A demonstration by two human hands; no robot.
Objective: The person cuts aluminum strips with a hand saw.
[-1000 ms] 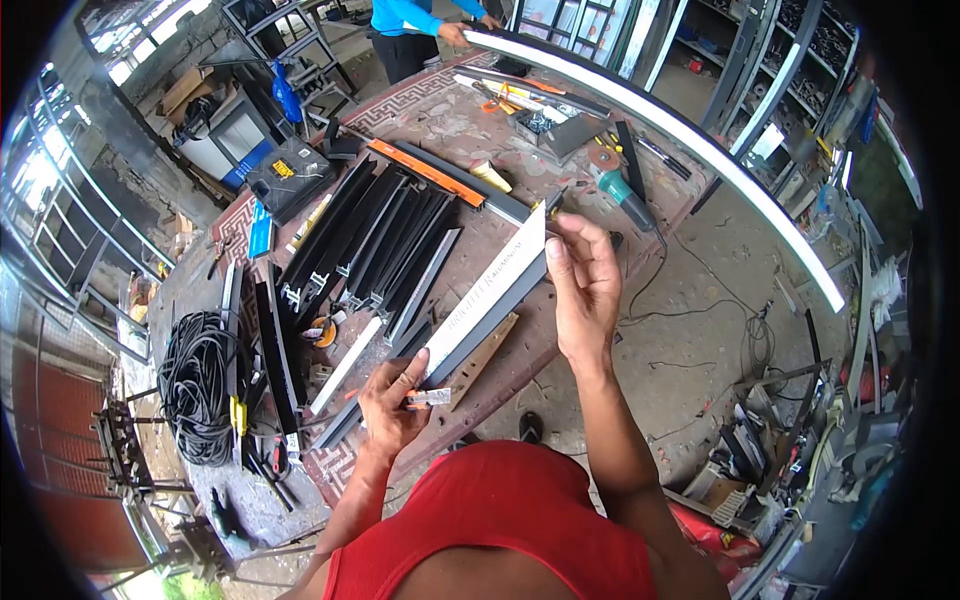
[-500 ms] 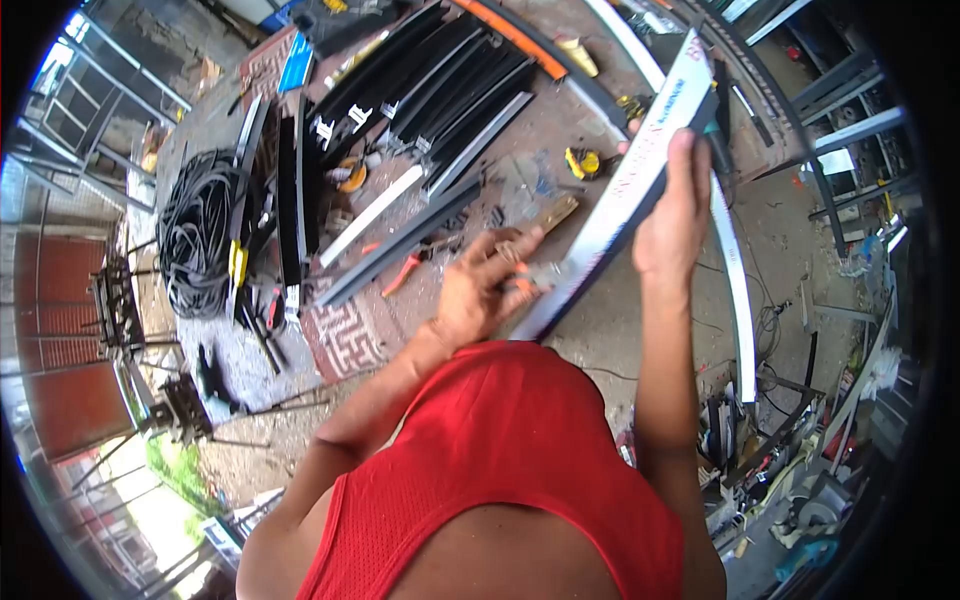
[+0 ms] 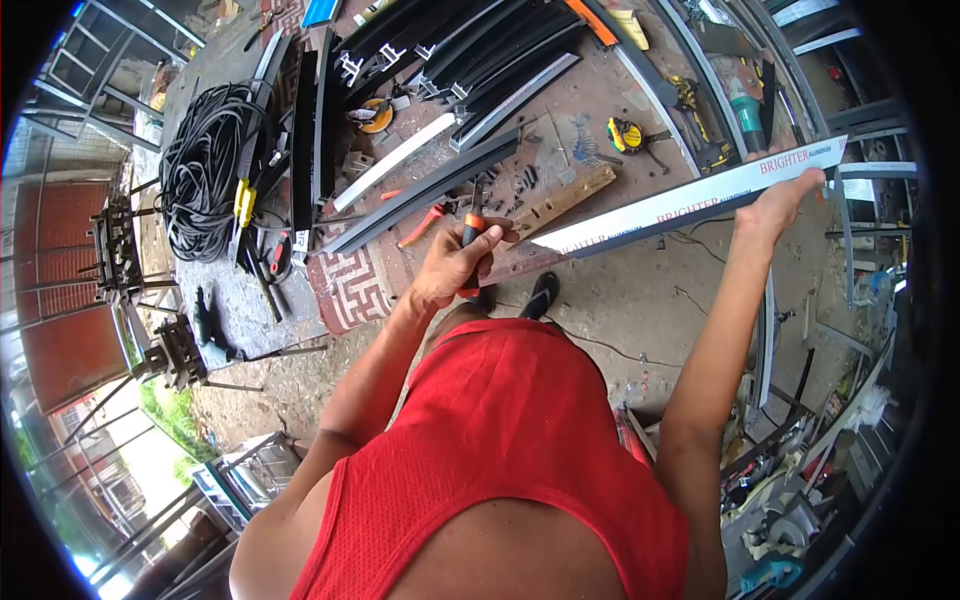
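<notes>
My left hand (image 3: 455, 262) is closed round an orange and black handled tool (image 3: 473, 232), close to the left end of a long aluminum profile. Red "BRIGHTER" lettering runs along the film on this aluminum profile (image 3: 690, 200), which slants up to the right. Near its far right end, my right hand (image 3: 775, 208) grips it with fingers partly hidden behind. A wooden block with holes (image 3: 565, 203) lies on the table just above the profile's left part. Dark and white profile pieces (image 3: 425, 190) rest beyond my left hand.
The worktable (image 3: 250, 310) holds a black cable coil (image 3: 210, 180), a yellow tape measure (image 3: 626, 135), red-handled pliers (image 3: 422, 226) and a green power tool (image 3: 746, 112). Metal frames stand at the left. Scrap and tools lie on the floor at lower right.
The aluminum profile has swung from steep to nearly level. My right hand has moved right and down with it. My left hand now holds the tool more upright, and the view has shifted.
</notes>
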